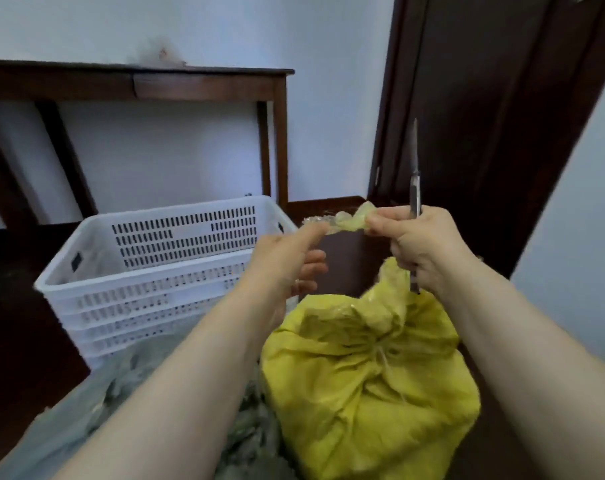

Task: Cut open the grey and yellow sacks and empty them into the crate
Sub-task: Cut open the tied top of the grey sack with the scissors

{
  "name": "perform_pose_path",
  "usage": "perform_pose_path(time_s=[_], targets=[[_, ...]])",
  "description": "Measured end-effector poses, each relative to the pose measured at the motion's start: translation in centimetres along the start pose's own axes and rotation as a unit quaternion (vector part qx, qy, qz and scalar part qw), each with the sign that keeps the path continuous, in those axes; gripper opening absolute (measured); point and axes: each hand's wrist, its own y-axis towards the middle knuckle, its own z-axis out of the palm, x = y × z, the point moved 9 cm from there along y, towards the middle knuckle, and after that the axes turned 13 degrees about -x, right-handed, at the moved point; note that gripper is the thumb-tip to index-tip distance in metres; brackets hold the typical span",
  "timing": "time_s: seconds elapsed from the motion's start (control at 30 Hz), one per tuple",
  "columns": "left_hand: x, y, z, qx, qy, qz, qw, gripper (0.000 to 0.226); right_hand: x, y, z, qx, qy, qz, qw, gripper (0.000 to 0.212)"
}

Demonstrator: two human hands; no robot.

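The right hand (422, 244) is curled round a slim metal blade (414, 174), scissors or knife I cannot tell. It stands upright, tip to the ceiling, likely so the edge stays clear of the other hand. Its thumb and forefinger also pinch a crumpled yellowish plastic strip (342, 220). The left hand (287, 261) pinches the far end, so the strip runs level, side to side. Below sits the yellow plastic sack (370, 375) on the floor, gathered neck tied and pointing up. The grey sack (121, 393) lies to its left, and the white slotted plastic crate (138, 292) stands beyond.
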Motion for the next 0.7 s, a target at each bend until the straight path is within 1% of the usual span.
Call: perform_pose_path(time_s=[0.07,0.1,0.13,0.2,0.23,0.33,0.43,0.5,0.57,0.63,0.7], targets=[[0.6,-0.2,5.5,0.034,0.023,-0.002,0.999,0.017,-0.6,2.4,-5.3,-0.053,-0.014,0.02,0.998,0.005],[0.9,-0.4,8.2,0.047,0.037,0.002,0.998,0.02,-0.8,3.2,-8.0,-0.078,-0.025,0.03,0.996,0.007],[1.3,-0.5,10.7,0.056,0.06,0.01,0.997,0.023,-1.1,4.0,-10.7,-0.102,-0.03,0.04,0.994,0.012],[1.9,-0.9,15.6,0.07,0.112,0.041,0.99,0.02,-1.8,5.4,-16.3,-0.155,-0.026,0.064,0.986,0.028],[2.2,-1.3,18.0,0.082,0.137,0.062,0.985,0.02,-2.1,5.9,-19.2,-0.184,-0.037,0.071,0.98,0.03],[3.3,-3.8,24.9,0.132,0.225,0.132,0.956,0.022,-2.6,6.8,-28.6,-0.263,-0.091,0.088,0.956,0.017],[5.3,-7.3,31.4,0.206,0.271,0.159,0.927,0.019,-3.6,6.6,-37.9,-0.324,-0.158,0.106,0.927,0.009],[6.9,-9.7,35.2,0.256,0.284,0.162,0.91,0.015,-4.4,6.2,-43.7,-0.354,-0.203,0.118,0.905,0.008],[8.5,-11.9,38.4,0.298,0.292,0.16,0.895,0.008,-5.3,5.5,-48.8,-0.373,-0.273,0.134,0.877,0.007],[10.4,-13.7,41.0,0.329,0.298,0.151,0.883,0.006,-6.6,4.7,-52.6,-0.382,-0.341,0.156,0.844,0.012],[12.9,-15.0,42.8,0.357,0.309,0.121,0.873,0.008,-8.0,4.0,-55.2,-0.39,-0.374,0.172,0.824,0.018]])
